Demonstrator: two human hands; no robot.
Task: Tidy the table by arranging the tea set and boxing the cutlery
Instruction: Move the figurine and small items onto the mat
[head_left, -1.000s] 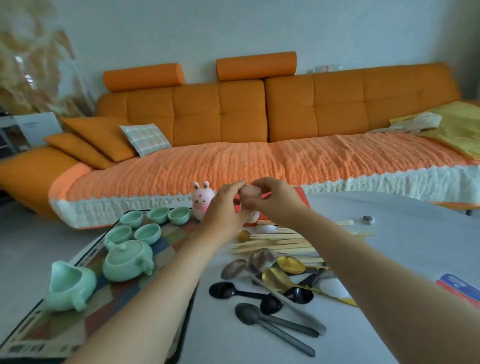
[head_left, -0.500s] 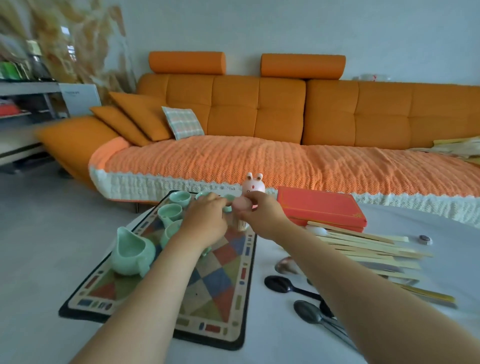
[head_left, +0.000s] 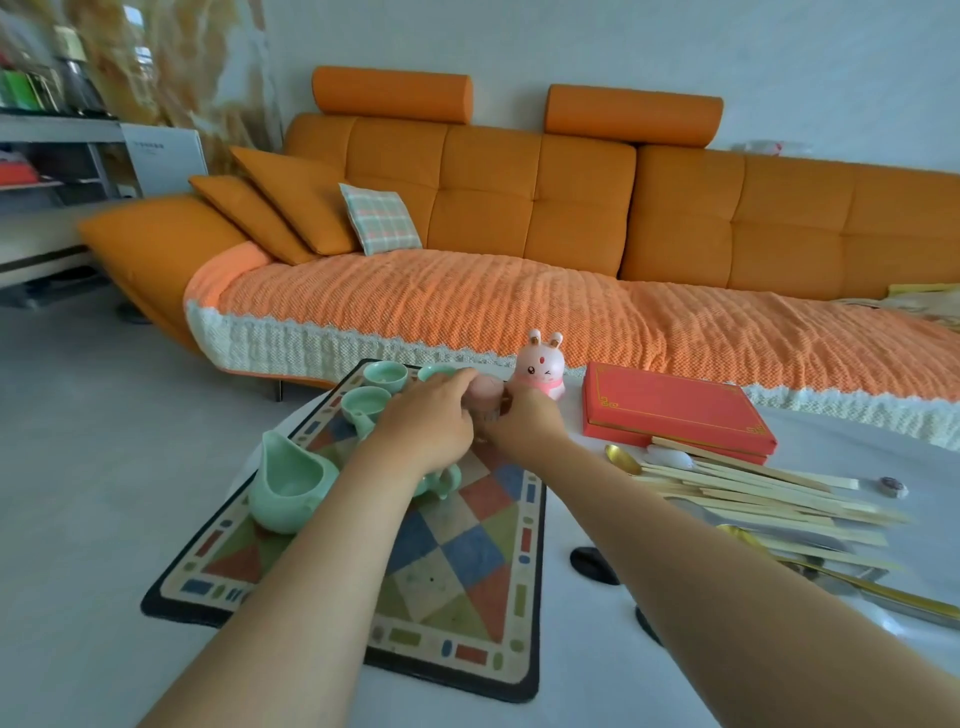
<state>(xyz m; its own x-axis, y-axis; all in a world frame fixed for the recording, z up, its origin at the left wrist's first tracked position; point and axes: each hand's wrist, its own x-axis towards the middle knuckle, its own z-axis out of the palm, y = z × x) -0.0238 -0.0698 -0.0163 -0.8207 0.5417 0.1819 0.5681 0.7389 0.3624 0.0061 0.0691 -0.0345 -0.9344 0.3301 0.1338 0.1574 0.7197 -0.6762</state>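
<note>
Hands holding a small pink thing over the mat.
In the head view, the left hand (head_left: 421, 426) and the right hand (head_left: 524, 421) meet above the far end of the checked mat (head_left: 467, 561). Both curl their fingers round a little pink thing (head_left: 485, 392) held between them. A pink bunny (head_left: 540, 371) stands just behind it. On the mat sit a green jug (head_left: 288, 486) and three green cups (head_left: 384, 375), and a green teapot (head_left: 441, 480) peeks out from under the left wrist. The red box (head_left: 670, 410) lies shut on the white table (head_left: 571, 691), right of the bunny. Near it lie pale chopsticks (head_left: 753, 493), a gold spoon (head_left: 621, 460) and a black spoon (head_left: 592, 564). An orange sofa (head_left: 519, 208) is behind.
</note>
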